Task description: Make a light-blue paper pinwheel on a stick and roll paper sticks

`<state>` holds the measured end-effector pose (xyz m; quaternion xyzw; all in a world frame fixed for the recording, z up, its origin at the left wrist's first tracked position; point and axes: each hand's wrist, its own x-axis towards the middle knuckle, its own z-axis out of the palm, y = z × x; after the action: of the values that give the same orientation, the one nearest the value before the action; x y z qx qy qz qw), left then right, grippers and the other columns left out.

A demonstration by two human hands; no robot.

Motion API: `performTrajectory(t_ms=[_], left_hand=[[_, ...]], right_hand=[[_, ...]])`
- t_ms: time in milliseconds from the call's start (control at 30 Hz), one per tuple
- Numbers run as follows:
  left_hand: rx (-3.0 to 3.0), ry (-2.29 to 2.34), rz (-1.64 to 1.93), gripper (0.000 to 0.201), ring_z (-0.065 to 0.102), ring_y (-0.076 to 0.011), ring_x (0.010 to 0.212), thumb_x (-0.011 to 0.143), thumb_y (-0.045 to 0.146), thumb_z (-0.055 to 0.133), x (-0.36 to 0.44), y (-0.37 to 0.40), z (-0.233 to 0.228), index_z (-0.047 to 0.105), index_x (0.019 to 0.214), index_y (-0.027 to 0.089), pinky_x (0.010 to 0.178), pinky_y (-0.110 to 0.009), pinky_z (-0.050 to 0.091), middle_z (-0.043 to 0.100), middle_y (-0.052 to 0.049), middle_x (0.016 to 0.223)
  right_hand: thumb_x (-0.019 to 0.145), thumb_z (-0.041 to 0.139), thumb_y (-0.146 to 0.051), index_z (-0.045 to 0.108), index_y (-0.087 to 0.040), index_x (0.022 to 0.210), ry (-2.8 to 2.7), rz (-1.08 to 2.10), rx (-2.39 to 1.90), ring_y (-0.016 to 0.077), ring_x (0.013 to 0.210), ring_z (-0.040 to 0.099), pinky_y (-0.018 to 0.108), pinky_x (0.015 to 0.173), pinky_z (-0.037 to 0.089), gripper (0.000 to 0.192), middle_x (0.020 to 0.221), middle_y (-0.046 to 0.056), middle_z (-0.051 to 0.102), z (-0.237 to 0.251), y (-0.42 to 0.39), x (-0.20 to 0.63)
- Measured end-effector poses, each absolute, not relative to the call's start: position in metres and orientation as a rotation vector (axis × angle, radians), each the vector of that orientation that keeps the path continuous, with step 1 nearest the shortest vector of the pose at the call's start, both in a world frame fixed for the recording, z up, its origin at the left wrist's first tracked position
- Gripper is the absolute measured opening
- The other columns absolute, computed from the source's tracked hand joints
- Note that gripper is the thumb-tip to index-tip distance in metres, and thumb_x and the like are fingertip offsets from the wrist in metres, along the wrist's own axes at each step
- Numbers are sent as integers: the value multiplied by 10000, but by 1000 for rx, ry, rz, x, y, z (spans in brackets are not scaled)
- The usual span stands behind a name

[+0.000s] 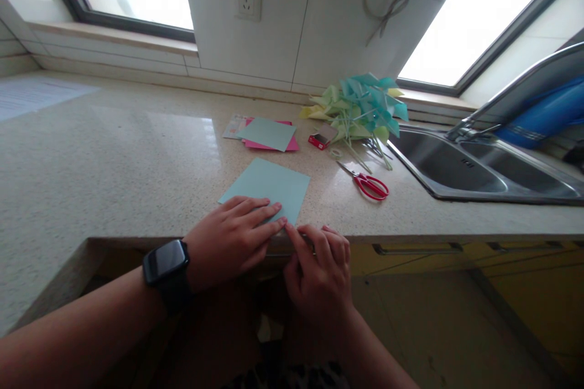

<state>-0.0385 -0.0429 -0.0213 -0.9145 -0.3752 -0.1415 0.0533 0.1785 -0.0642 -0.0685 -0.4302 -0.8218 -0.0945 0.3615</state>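
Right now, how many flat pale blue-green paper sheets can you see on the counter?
2: the near sheet, partly under the left hand, and the far sheet, on the pink paper. More may be hidden beneath.

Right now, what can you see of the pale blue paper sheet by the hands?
The pale blue paper sheet is plain, looks thin, and lies nearly flat on the speckled countertop, near the front edge. The left hand rests on its near part; the right hand has its index fingertip at the near end. Any fold there cannot be told.
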Motion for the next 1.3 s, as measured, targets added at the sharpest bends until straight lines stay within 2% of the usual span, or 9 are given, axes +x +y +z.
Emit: performTrajectory(t_ms=[267,700,1100,1300], left_hand=[[-2825,-1219,-526,429,544,-296,1310,939,252,559,-39,-42,-18,573,1359,170,1075,-481,454,611,-78,1443],[-2827,-1246,-514,379,546,-301,1310,934,251,548,-38,-42,-17,631,1298,186,1078,-501,452,606,-63,1451],[-2821,-1289,-533,486,540,-311,1317,882,271,610,-39,-43,-16,601,1353,152,1081,-486,469,622,-87,1432],[-2845,-1297,-520,507,536,-293,1326,884,278,600,-40,-43,-16,565,1377,163,1109,-472,446,592,-80,1464]], right_hand=[[872,595,-176,643,-194,1313,-2126,-263,-1132,273,1031,540,504,1038,414,444,1136,86,654,-68,-63,178],[873,601,-196,650,-211,1320,-2163,-289,-1198,290,1011,511,507,968,416,450,1102,99,636,-62,-60,174],[836,658,-244,576,-250,1415,-2250,-319,-1305,304,1022,501,520,913,375,584,1231,112,618,-56,-55,168],[890,614,-219,609,-270,1374,-2226,-235,-1255,296,1048,514,498,920,397,487,1247,66,648,-59,-57,176]])
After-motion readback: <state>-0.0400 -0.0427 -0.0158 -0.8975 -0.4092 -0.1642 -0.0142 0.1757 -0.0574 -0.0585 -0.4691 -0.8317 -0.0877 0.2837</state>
